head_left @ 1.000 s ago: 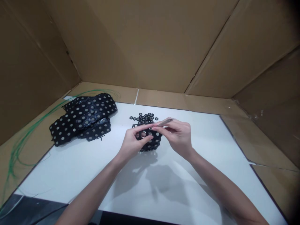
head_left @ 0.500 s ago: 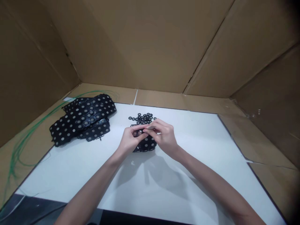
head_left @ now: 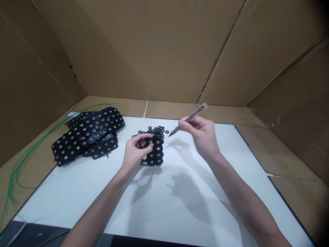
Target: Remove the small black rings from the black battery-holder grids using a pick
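Observation:
My left hand (head_left: 133, 151) grips a small black panel (head_left: 156, 152) by its left part. The thumb lies on the front face, the index finger runs along the top edge, and other fingers show through holes from behind. Pale round dots in rows cover the panel's right part, while the left part has open holes. My right hand (head_left: 203, 135) is closed on grey pointed tweezers (head_left: 189, 118), held in the air to the right of the panel with the tip down and left. Small black rings (head_left: 156, 129) lie in a loose cluster just behind the panel, which partly hides them.
A pile of black dotted panels (head_left: 89, 133) lies at the left of the white board (head_left: 102, 192). Thin green strands (head_left: 28, 156) curve around its outer side. Tall cardboard walls (head_left: 144, 48) enclose the back and both sides.
My right hand has drawn away from the panel, up and to the right, carrying the tweezers. My left hand stays on the panel, its thumb and index finger now farther apart.

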Tool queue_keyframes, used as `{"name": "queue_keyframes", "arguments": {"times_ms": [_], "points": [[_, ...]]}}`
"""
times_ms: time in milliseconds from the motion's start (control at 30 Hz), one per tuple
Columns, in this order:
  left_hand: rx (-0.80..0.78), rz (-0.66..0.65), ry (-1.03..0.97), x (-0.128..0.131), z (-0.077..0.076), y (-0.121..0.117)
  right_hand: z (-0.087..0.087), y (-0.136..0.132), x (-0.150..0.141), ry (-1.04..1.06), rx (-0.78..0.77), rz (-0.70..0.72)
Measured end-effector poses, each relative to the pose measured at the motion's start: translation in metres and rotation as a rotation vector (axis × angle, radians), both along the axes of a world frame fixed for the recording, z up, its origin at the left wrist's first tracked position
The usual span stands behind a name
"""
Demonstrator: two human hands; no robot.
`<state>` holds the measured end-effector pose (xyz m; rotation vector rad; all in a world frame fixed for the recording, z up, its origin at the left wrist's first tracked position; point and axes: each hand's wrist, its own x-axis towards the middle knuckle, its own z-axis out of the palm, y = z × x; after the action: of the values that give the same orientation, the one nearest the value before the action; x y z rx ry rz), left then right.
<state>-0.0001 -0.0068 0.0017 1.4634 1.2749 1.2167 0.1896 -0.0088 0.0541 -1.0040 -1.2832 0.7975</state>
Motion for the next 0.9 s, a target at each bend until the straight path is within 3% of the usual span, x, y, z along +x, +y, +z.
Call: {"name": "queue_keyframes", "arguments": {"times_ms": [100,233,500,900], "points": [[0.035,0.057,-0.003,0.002,0.003,-0.004,-0.014,0.004,-0.014,0.054,-0.095,0.101],[0.042,0.078,-0.003,0.004,0.002,-0.005,-0.019,0.000,-0.025,0.092,-0.054,0.097],[-0.059,-0.122,-0.224,0.005,-0.006,-0.003,-0.015,-0.006,-0.026,0.006,0.034,0.082],[-0.071,-0.135,-0.008,0.004,0.007,-0.011,-0.018,-0.008,-0.026,-0.069,0.062,0.144]]}}
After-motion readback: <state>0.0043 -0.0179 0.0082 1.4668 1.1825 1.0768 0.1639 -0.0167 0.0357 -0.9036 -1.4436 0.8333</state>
